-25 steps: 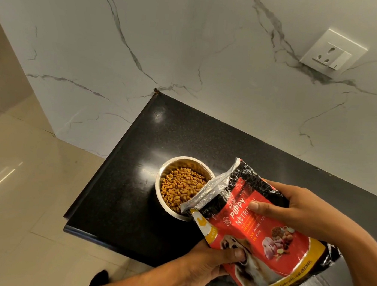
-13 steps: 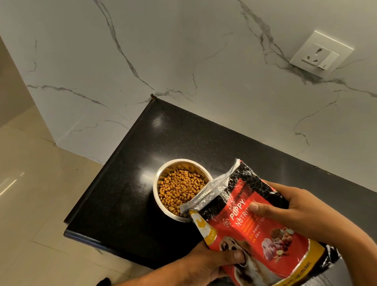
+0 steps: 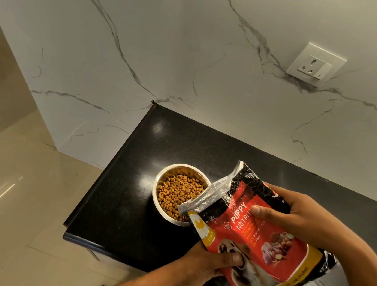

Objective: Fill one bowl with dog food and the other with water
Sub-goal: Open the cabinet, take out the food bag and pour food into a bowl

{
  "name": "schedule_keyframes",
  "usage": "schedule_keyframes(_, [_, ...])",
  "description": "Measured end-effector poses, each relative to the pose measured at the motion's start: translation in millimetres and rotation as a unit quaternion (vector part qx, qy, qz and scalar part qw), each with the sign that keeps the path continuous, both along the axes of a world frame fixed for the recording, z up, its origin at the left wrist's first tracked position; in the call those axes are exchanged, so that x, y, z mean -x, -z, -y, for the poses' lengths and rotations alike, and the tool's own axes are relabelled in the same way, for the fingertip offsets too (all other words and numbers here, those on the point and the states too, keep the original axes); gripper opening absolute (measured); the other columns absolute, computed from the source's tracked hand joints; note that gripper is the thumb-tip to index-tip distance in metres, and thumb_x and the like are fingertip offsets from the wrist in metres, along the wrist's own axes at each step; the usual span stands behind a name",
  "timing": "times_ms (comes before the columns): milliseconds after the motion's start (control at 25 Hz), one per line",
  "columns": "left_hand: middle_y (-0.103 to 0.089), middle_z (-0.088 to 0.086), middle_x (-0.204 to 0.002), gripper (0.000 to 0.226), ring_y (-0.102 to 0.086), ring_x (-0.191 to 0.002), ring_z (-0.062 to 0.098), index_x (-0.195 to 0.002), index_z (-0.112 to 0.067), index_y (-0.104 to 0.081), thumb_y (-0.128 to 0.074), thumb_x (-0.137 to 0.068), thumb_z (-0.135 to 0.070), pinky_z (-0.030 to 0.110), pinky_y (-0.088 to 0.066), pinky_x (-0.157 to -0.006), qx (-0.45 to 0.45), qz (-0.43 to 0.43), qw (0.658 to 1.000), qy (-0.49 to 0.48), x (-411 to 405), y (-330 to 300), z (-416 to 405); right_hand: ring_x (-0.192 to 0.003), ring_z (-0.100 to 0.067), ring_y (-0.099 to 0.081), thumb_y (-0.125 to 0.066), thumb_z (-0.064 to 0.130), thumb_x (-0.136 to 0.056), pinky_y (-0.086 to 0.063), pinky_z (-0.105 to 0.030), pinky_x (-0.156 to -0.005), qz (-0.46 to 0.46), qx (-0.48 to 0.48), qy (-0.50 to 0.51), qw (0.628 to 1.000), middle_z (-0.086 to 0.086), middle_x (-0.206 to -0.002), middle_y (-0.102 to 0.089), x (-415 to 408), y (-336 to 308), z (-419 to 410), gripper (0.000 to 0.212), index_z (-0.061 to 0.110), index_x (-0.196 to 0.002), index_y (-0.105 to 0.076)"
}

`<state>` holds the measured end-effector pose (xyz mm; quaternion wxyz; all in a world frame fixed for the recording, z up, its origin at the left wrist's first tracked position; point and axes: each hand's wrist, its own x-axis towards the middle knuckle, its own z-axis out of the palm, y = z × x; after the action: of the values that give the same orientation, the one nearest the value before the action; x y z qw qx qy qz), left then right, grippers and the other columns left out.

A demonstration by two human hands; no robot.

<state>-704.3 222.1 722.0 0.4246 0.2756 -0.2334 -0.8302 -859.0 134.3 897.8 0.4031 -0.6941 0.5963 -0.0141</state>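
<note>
A steel bowl (image 3: 157, 185) holding brown kibble (image 3: 178, 192) stands on the black counter (image 3: 121, 194), near its left end. A red and black dog food bag (image 3: 263, 242) is held tilted, its open silver mouth over the bowl's right rim. My left hand (image 3: 203, 266) grips the bag's lower edge from below. My right hand (image 3: 294, 215) holds the bag's upper side, thumb on the front. No second bowl is in view.
A white marble wall (image 3: 188, 64) rises behind the counter, with a white socket and switch plate (image 3: 316, 62) at upper right. Beige floor tiles (image 3: 18, 198) lie left of the counter's edge.
The bag and both hands have hardly moved. The view has shifted slightly, so the socket sits a little lower and to the left in the picture.
</note>
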Motion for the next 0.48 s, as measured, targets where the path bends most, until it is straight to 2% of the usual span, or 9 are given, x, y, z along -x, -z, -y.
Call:
schedule_keyframes(160, [-0.067, 0.015, -0.135, 0.069, -0.062, -0.128, 0.032, -0.137, -0.015, -0.057, -0.084, -0.073, -0.013, 0.044, -0.054, -0.101, 0.042, 0.026, 0.999, 0.004, -7, -5, 4, -0.075, -0.010, -0.078, -0.069, 0.059, -0.066, -0.062, -0.025, -0.062, 0.031, 0.020, 0.005, 0.999, 0.021, -0.086, -0.078, 4, 3, -3, 0.052, 0.064, -0.112, -0.045])
schedule_keyframes(280, [-0.069, 0.014, -0.133, 0.061, -0.064, -0.126, 0.029, -0.138, -0.012, -0.055, -0.078, -0.082, -0.003, 0.038, -0.054, -0.099, 0.078, 0.065, 0.995, 0.010, -16, -8, 8, -0.076, -0.011, -0.079, -0.070, 0.059, -0.065, -0.062, -0.026, -0.062, 0.067, 0.048, 0.017, 0.996, 0.020, -0.087, -0.078, 11, 10, -9, 0.050, 0.056, -0.111, -0.052])
schedule_keyframes(400, [-0.074, 0.007, -0.125, 0.052, -0.068, -0.120, 0.022, -0.131, -0.014, -0.059, -0.071, -0.086, 0.009, 0.032, -0.056, -0.095, 0.118, 0.134, 0.984, 0.018, -28, -15, 15, -0.079, -0.014, -0.079, -0.076, 0.066, -0.067, -0.063, -0.028, -0.063, 0.124, 0.085, 0.039, 0.988, 0.013, -0.091, -0.080, 19, 19, -17, 0.052, 0.044, -0.112, -0.062])
schedule_keyframes(480, [-0.074, 0.009, -0.125, 0.051, -0.069, -0.118, 0.021, -0.127, -0.013, -0.062, -0.075, -0.083, 0.008, 0.030, -0.056, -0.093, 0.143, 0.192, 0.971, 0.008, -37, -22, 24, -0.077, -0.017, -0.079, -0.079, 0.056, -0.069, -0.064, -0.031, -0.062, 0.159, 0.114, 0.075, 0.978, 0.009, -0.092, -0.080, 23, 27, -20, 0.048, 0.035, -0.111, -0.066])
